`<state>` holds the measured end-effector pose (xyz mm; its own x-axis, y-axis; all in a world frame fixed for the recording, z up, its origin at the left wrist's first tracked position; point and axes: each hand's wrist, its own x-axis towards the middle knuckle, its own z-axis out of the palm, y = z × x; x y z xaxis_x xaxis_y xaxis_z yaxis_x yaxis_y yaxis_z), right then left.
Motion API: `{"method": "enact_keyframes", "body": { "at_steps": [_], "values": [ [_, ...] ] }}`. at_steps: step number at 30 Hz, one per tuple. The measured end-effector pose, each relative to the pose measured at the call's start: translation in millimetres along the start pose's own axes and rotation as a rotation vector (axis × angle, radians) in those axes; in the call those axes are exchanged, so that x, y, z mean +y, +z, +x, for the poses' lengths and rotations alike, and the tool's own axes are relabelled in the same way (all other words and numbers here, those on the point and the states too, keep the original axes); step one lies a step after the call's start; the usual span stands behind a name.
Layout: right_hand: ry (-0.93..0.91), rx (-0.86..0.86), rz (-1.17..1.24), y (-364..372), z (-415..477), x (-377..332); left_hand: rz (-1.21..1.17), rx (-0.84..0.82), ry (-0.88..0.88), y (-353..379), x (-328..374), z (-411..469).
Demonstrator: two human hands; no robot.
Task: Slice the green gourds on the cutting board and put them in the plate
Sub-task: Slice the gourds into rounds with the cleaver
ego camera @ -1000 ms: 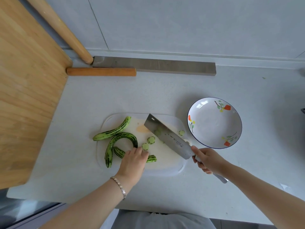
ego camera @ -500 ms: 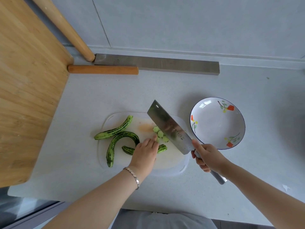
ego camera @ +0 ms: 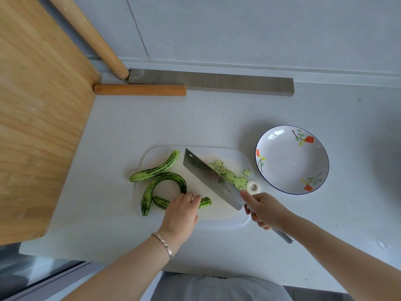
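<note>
Midway through slicing, the left hand (ego camera: pixel 181 210) pins a half-cut gourd (ego camera: pixel 205 202) on the cutting board (ego camera: pixel 219 218), fingers curled loosely over it, steadying it for cutting. Beside it, the right hand (ego camera: pixel 263 210) grips the cleaver (ego camera: pixel 211 178), fingers wrapped tight around its handle. Slices (ego camera: pixel 230 175) lie behind the blade; the plate (ego camera: pixel 291 159) waits beside the board.

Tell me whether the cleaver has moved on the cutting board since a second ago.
Yes. The cleaver has swept toward the plate side of the cutting board, pushing the slices into a row there.
</note>
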<state>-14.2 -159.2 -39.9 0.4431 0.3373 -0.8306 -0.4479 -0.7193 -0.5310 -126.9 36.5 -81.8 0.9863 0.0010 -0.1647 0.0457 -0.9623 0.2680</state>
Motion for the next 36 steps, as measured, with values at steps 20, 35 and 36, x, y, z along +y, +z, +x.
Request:
{"method": "enact_keyframes", "body": {
  "at_steps": [20, 35, 36],
  "values": [
    [-0.027, 0.091, -0.079, 9, -19, -18, -0.242, -0.001, -0.281, 2, 24, 23],
    [-0.012, 0.086, -0.119, 13, -15, -14, -0.282, 0.041, -0.292, 2, 27, 23],
    [-0.019, 0.097, -0.128, 16, -14, -13, -0.288, 0.05, -0.291, 3, 28, 23]
  ]
}}
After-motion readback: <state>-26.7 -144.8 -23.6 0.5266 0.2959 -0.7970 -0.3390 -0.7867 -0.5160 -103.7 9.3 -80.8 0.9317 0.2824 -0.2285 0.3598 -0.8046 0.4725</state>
